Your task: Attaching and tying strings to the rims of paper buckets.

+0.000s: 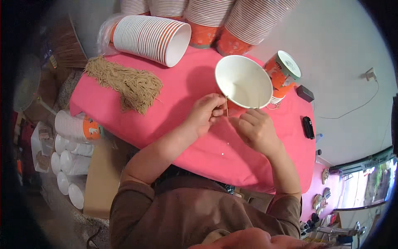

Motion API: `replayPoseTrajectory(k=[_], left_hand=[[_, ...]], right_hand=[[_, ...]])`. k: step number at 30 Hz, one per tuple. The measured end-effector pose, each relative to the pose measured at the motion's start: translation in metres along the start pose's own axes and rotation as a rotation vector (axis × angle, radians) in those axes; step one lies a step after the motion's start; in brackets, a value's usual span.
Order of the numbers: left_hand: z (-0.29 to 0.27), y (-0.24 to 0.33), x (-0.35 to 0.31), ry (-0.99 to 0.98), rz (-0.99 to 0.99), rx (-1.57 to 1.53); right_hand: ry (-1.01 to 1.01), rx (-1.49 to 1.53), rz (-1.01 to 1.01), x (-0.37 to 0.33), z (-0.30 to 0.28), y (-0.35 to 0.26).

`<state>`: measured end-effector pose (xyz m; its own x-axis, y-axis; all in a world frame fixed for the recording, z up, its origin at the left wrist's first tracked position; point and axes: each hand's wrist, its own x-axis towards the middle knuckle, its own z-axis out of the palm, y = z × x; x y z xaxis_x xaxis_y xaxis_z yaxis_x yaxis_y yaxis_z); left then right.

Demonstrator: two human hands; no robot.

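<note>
A large paper bucket [244, 79], white inside and orange outside, stands on the pink-covered table with its mouth tilted toward me. My left hand [207, 111] is closed in a pinch at the bucket's near rim, holding a short tan string [227, 107] that hangs from the fingertips. Just right of it my right hand [255, 129] is curled shut, its knuckles close to the same rim. A thin dark strand [259, 99] rises above those fingers; its lower end is hidden by the hand. To the left lies a heap of cut tan strings [128, 85].
Nested paper buckets [151, 39] lie on their side at the back left, with tall stacks [253, 20] behind. A lidded orange bucket [284, 68], a black box [305, 93] and a black device [308, 127] sit right. More cups [74, 159] lie lower left.
</note>
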<state>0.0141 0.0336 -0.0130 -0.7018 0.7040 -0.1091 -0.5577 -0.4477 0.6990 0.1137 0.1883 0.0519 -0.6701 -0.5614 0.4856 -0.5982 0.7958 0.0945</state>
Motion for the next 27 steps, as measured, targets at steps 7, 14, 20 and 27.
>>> replayPoseTrajectory(k=[7, 14, 20, 27], left_hand=[[-0.012, 0.003, 0.012, -0.038, 0.380, 0.572], [-0.010, 0.002, 0.011, -0.113, 0.338, 0.522], [-0.009, 0.002, 0.008, -0.113, 0.343, 0.601], [-0.013, -0.007, 0.011, -0.074, 0.490, 0.708]], right_hand=[[0.026, 0.039, 0.241, -0.016, 0.002, 0.032], [0.023, 0.017, 0.239, -0.023, 0.010, 0.040], [0.067, 0.034, 0.256, -0.023, 0.014, 0.040], [0.010, 0.052, 0.336, -0.020, 0.016, 0.034]])
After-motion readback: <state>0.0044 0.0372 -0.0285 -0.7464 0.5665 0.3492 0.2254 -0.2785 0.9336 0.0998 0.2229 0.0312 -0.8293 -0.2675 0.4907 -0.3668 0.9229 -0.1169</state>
